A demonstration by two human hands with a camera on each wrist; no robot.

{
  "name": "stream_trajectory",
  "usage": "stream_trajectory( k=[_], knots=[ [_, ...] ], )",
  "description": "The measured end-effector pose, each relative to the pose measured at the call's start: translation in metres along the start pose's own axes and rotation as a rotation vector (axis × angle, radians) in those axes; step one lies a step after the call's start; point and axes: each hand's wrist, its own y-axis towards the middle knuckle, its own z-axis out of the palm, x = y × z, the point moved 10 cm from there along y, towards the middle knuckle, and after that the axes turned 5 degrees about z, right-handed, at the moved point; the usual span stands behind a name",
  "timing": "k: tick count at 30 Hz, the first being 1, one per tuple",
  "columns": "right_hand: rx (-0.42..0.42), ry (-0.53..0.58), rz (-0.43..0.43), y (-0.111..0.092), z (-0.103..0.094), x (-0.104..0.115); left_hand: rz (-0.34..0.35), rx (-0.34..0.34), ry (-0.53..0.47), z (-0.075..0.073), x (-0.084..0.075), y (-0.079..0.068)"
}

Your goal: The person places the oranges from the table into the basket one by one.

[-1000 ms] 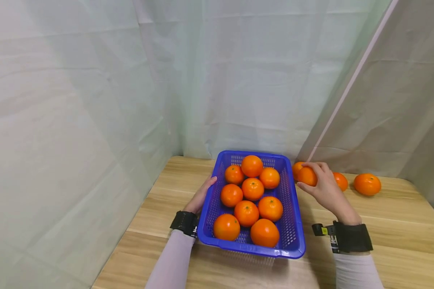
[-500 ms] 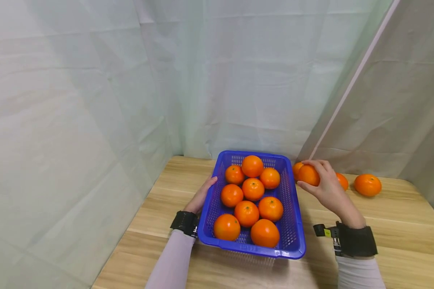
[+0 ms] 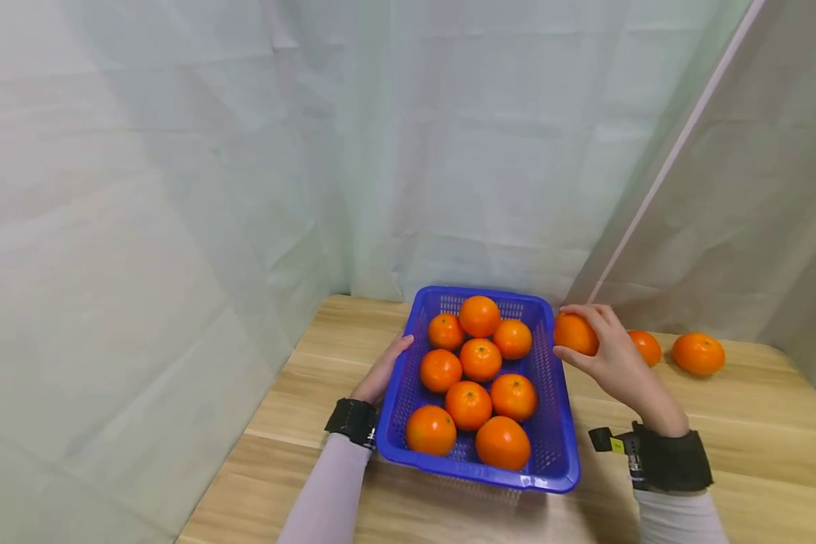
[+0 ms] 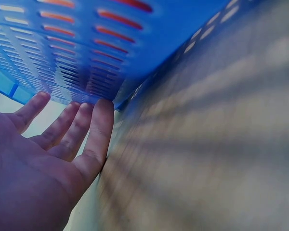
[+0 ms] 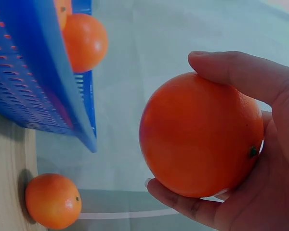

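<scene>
My right hand [image 3: 619, 366] grips an orange [image 3: 575, 335] just outside the right rim of a blue plastic basket [image 3: 566, 412]. The right wrist view shows the thumb and fingers around this orange [image 5: 197, 137], with its green stem end toward the palm. Along the basket's left side lies my left hand [image 3: 381, 372]. Seen from the left wrist, its extended fingertips [image 4: 103, 113] touch the slotted wall [image 4: 62, 57] near the base. Several oranges [image 3: 480, 359] fill the basket in loose rows.
Another orange [image 5: 53, 201] lies on the wooden table beside the basket, hidden in the head view. Farther right are a partly covered orange [image 3: 646, 347] and a fully visible orange [image 3: 698, 354]. Pale curtains [image 3: 476, 166] hang along the table's back and left edges.
My right hand has lifted the orange slightly and brought it closer to the basket's rim, covering the orange behind it. The left hand keeps its place against the basket. The head view has shifted slightly.
</scene>
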Motion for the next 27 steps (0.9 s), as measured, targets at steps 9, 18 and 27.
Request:
stream_trajectory(
  k=[9, 18, 27],
  knots=[
    [0.129, -0.029, -0.025, 0.013, 0.018, 0.009, 0.002, 0.017, -0.026, 0.004, 0.000, 0.000],
    [0.201, -0.063, -0.058, 0.029, 0.032, 0.028, 0.018, 0.021, -0.025, 0.004, -0.001, 0.001],
    [0.289, -0.113, -0.140, 0.046, 0.062, 0.062, 0.012, 0.027, -0.022, 0.004, -0.002, 0.001]
  ],
)
